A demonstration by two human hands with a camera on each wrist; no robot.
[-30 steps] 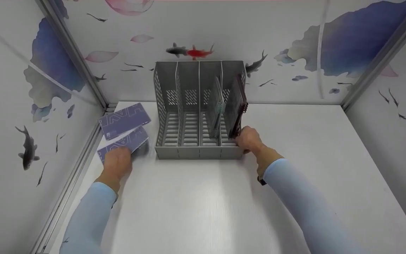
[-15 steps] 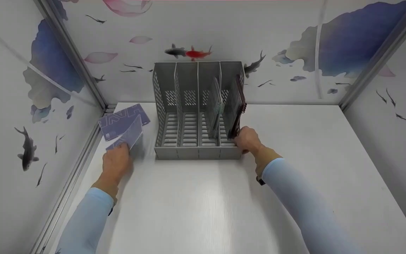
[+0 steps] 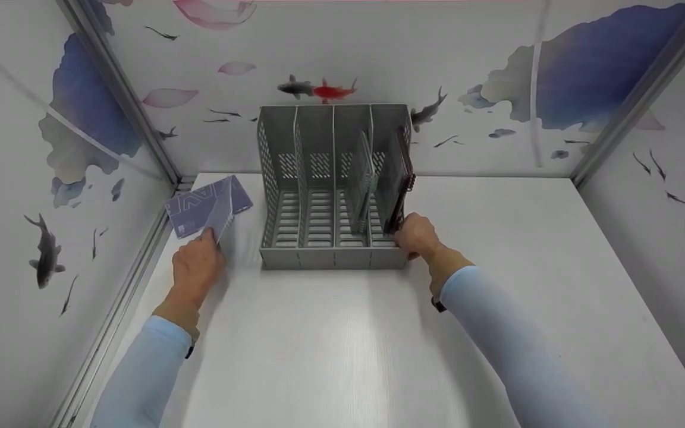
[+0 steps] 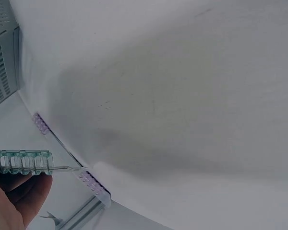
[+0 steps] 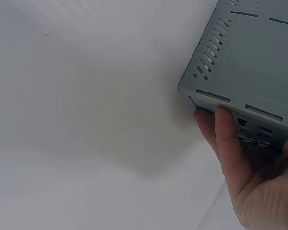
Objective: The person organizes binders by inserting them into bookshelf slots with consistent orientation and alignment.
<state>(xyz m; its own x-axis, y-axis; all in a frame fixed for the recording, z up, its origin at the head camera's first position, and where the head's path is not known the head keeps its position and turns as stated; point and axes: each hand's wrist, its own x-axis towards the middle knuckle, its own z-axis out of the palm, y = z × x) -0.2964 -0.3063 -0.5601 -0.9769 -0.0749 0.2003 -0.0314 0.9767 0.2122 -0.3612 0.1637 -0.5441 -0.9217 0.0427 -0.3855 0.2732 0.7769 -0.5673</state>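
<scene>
My left hand [image 3: 197,267] pinches a thin purple ring-bound notebook [image 3: 222,209], raised and tilted nearly edge-on. Its clear teal binding rings [image 4: 24,163] lie by the fingers in the left wrist view. Behind it, a second purple notebook [image 3: 191,208] lies flat on the table; lilac rings [image 4: 41,123] show along its edge. A grey file rack [image 3: 319,259] with slotted compartments stands at the back centre. My right hand [image 3: 418,236] grips its front right corner; in the right wrist view the fingers press on the rack's edge [image 5: 216,103], thumb partly out of frame.
Inside the rack, a teal-ringed notebook [image 3: 361,184] stands in the third compartment from the left and a dark red-ringed one [image 3: 399,184] in the rightmost. Printed wall panels [image 3: 467,47] enclose the white table [image 3: 319,345] at the back and sides.
The left hand has lifted the nearer purple notebook off the table and turned it from nearly flat to almost edge-on. The right hand has stayed at the rack's corner.
</scene>
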